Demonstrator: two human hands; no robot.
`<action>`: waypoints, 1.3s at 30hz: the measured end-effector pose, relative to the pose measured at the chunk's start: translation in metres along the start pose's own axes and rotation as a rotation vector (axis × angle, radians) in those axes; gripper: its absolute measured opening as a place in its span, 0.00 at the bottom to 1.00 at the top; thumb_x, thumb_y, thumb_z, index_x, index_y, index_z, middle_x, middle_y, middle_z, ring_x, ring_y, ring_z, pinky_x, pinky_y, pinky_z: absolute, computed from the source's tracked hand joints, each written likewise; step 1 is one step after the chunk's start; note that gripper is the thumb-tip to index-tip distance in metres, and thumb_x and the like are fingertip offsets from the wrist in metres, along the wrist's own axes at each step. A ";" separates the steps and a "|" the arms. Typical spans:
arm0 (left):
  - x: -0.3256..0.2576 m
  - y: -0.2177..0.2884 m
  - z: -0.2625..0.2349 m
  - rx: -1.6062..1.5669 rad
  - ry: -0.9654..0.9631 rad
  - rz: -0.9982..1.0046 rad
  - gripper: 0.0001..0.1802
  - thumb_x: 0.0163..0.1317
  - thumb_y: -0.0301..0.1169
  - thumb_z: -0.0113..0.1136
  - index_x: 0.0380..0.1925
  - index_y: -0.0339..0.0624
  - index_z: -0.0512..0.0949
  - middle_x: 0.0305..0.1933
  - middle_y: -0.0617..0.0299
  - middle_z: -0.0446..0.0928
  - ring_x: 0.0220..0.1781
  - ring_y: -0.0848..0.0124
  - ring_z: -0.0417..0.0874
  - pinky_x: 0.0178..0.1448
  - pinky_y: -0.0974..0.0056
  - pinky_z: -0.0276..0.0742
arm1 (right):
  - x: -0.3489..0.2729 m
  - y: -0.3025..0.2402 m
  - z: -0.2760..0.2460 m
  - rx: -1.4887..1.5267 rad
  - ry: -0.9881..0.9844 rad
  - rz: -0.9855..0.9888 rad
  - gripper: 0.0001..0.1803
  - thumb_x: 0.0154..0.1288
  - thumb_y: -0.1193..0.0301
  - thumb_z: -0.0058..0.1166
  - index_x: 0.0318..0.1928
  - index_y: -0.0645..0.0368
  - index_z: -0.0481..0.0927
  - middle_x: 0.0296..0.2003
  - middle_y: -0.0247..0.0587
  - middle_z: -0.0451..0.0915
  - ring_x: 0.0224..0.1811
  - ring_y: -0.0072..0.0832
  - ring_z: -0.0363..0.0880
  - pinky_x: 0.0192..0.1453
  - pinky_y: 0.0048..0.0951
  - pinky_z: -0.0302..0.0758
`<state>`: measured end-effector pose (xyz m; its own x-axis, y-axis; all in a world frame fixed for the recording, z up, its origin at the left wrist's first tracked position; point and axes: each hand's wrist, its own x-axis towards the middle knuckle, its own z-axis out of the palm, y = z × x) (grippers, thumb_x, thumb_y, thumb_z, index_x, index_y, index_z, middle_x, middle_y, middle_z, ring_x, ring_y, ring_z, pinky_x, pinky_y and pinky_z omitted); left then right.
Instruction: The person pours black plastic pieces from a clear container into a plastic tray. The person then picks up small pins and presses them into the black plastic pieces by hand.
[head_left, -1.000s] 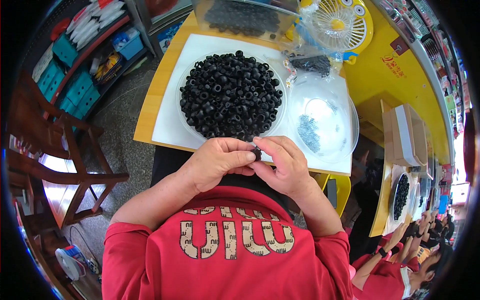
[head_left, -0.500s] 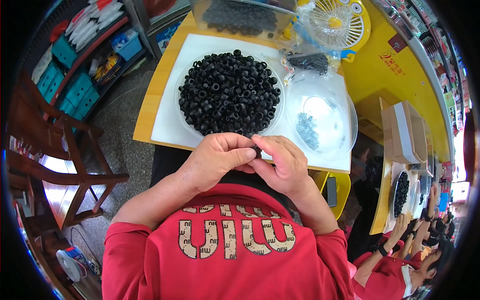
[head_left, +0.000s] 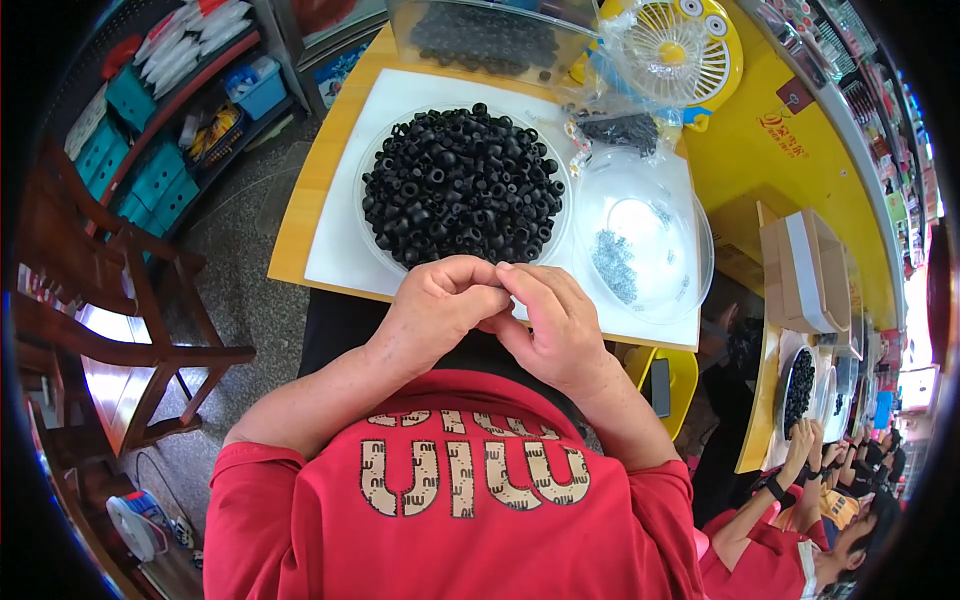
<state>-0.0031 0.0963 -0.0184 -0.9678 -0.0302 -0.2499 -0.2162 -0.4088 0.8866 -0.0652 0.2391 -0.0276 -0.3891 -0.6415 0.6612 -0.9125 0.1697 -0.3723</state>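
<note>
My left hand [head_left: 445, 300] and my right hand [head_left: 560, 318] meet in front of the table edge, their fingertips pinched together. Between them is a small black part, now covered by the fingers. Just beyond stands a round clear tray [head_left: 362, 212] heaped with small black parts [head_left: 460, 185], several of them ring-shaped or rounded with a hole. To the right of it, a second clear round tray [head_left: 690, 245] holds a patch of tiny clear pieces [head_left: 614, 262].
A white board [head_left: 335, 235] covers much of the wooden table. At the back are a clear bin [head_left: 490, 45] of black parts, a plastic bag [head_left: 620, 130] and a yellow fan [head_left: 670, 50]. A wooden chair [head_left: 130, 340] stands left; a co-worker [head_left: 770, 540] sits at right.
My hands have shifted slightly up and left, still pinched together. The black part that showed between the fingertips is now hidden by them. The trays keep their places.
</note>
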 end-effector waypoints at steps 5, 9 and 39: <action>0.003 -0.004 -0.003 0.038 0.016 0.002 0.07 0.56 0.26 0.54 0.33 0.33 0.76 0.30 0.63 0.76 0.31 0.79 0.76 0.36 0.75 0.74 | 0.005 -0.004 -0.002 -0.050 -0.085 0.061 0.26 0.39 0.78 0.62 0.44 0.65 0.72 0.37 0.46 0.77 0.37 0.38 0.78 0.40 0.31 0.76; 0.003 -0.003 -0.001 -0.057 0.018 -0.013 0.07 0.57 0.26 0.53 0.33 0.33 0.76 0.31 0.63 0.76 0.31 0.79 0.76 0.36 0.75 0.74 | 0.004 0.002 -0.002 -0.099 -0.090 -0.002 0.27 0.40 0.75 0.62 0.45 0.68 0.69 0.37 0.46 0.76 0.36 0.37 0.77 0.39 0.30 0.75; -0.010 -0.005 -0.005 0.443 -0.133 0.097 0.08 0.56 0.30 0.56 0.28 0.35 0.78 0.24 0.62 0.79 0.26 0.81 0.76 0.31 0.73 0.72 | 0.003 -0.005 -0.019 -0.110 -0.636 0.196 0.16 0.47 0.69 0.57 0.33 0.62 0.67 0.20 0.43 0.76 0.23 0.41 0.77 0.26 0.36 0.74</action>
<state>0.0085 0.0940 -0.0228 -0.9881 0.0800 -0.1317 -0.1305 0.0194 0.9913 -0.0638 0.2504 -0.0115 -0.4294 -0.9008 0.0637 -0.8532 0.3816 -0.3555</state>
